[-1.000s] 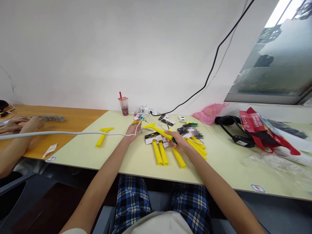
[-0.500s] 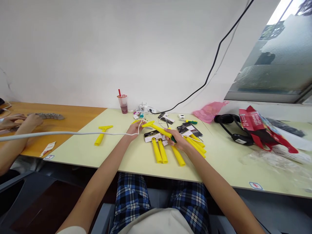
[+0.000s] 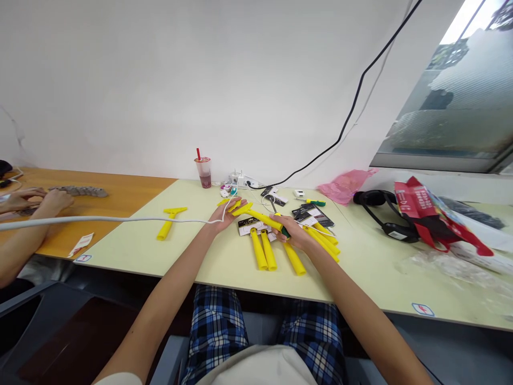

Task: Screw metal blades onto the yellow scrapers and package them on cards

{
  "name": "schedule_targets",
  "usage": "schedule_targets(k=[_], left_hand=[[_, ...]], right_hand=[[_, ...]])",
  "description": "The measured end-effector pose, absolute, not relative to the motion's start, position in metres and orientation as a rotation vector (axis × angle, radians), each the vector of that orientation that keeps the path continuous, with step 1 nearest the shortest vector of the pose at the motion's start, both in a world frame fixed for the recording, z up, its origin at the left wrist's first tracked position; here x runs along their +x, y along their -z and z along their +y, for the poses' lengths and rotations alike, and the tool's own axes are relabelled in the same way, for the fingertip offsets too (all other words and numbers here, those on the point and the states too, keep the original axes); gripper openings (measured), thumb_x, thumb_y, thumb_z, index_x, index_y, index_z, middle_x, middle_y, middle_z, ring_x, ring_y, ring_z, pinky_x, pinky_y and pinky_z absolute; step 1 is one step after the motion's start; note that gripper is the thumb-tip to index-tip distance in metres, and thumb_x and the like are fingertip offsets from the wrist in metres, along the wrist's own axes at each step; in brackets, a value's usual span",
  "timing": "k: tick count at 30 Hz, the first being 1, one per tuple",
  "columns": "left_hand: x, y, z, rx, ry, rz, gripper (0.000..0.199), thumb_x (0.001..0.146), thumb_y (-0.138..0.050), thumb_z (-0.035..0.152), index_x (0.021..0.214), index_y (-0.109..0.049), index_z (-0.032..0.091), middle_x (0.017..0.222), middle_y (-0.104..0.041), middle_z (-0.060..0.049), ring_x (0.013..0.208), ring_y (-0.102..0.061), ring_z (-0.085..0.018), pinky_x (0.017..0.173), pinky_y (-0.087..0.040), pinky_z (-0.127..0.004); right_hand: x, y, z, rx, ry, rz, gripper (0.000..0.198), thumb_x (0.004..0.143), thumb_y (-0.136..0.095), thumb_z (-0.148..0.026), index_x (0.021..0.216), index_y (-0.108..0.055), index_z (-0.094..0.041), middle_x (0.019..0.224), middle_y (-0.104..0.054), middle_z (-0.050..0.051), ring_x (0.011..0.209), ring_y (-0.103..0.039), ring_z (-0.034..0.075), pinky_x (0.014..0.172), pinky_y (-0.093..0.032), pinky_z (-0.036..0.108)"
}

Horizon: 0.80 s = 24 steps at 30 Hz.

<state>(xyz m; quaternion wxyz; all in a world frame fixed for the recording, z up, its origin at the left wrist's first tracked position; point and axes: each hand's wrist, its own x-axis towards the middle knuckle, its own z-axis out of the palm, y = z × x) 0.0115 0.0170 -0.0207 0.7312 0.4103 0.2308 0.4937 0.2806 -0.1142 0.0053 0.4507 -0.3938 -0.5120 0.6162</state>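
Note:
A yellow T-shaped scraper (image 3: 262,216) spans the space between my hands. My right hand (image 3: 292,231) is closed round its handle end and also round a screwdriver (image 3: 285,232) with a dark green handle, its shaft pointing away from me. At the scraper's crosspiece is my left hand (image 3: 224,218), palm partly up, fingers against the head and partly hidden by it. A white cable (image 3: 208,221) crosses over the left hand. Below lie several loose yellow handles (image 3: 258,250). Another yellow T-shaped scraper (image 3: 170,222) rests at the left of the table.
Black-and-white packages (image 3: 312,214) and a green-handled screwdriver (image 3: 316,202) lie behind my right hand. A drink cup (image 3: 204,172) and a power strip (image 3: 240,179) stand near the wall. Headphones (image 3: 385,216) and a red bag (image 3: 425,208) are at the right. Another person's hands (image 3: 56,202) work at the left.
The scraper's head has turned and tilted at my left hand, whose fingers have shifted along it. My right hand keeps its hold in nearly the same place.

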Motion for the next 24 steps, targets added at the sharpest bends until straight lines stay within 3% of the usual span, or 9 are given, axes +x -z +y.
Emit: schedule_targets(k=[6, 11, 18, 24], left_hand=[[0.015, 0.014, 0.007, 1.014, -0.989, 0.529, 0.038, 0.094, -0.079, 0.027, 0.131, -0.076, 0.016, 0.149, -0.071, -0.018, 0.151, -0.058, -0.036, 0.122, -0.052, -0.051], [0.021, 0.013, -0.001, 1.064, -0.986, 0.538, 0.048, 0.095, -0.081, 0.028, 0.141, -0.071, 0.017, 0.15, -0.07, -0.019, 0.141, -0.066, -0.035, 0.119, -0.055, -0.053], [0.021, 0.009, -0.005, 1.109, -0.979, 0.602, 0.044, 0.093, -0.083, 0.031, 0.133, -0.076, 0.016, 0.149, -0.071, -0.019, 0.139, -0.068, -0.037, 0.117, -0.057, -0.053], [0.021, 0.009, -0.006, 1.123, -0.963, 0.633, 0.052, 0.088, -0.088, 0.034, 0.135, -0.076, 0.016, 0.143, -0.074, -0.02, 0.145, -0.063, -0.039, 0.121, -0.054, -0.054]], right_hand=[[0.28, -0.005, -0.114, -0.983, -1.514, -1.309, 0.049, 0.087, -0.085, -0.061, 0.076, -0.066, -0.017, 0.062, -0.061, -0.002, 0.04, -0.04, 0.006, 0.041, -0.033, 0.025], [0.279, -0.006, -0.115, -0.993, -1.506, -1.306, 0.046, 0.086, -0.086, -0.058, 0.077, -0.067, -0.018, 0.061, -0.061, -0.002, 0.04, -0.04, 0.006, 0.04, -0.033, 0.024], [0.28, -0.005, -0.114, -0.991, -1.51, -1.309, 0.047, 0.085, -0.087, -0.06, 0.075, -0.066, -0.018, 0.06, -0.061, -0.002, 0.04, -0.039, 0.006, 0.04, -0.034, 0.024], [0.279, -0.006, -0.114, -0.99, -1.495, -1.3, 0.048, 0.085, -0.087, -0.059, 0.074, -0.066, -0.017, 0.06, -0.062, -0.001, 0.039, -0.04, 0.006, 0.04, -0.034, 0.024]])
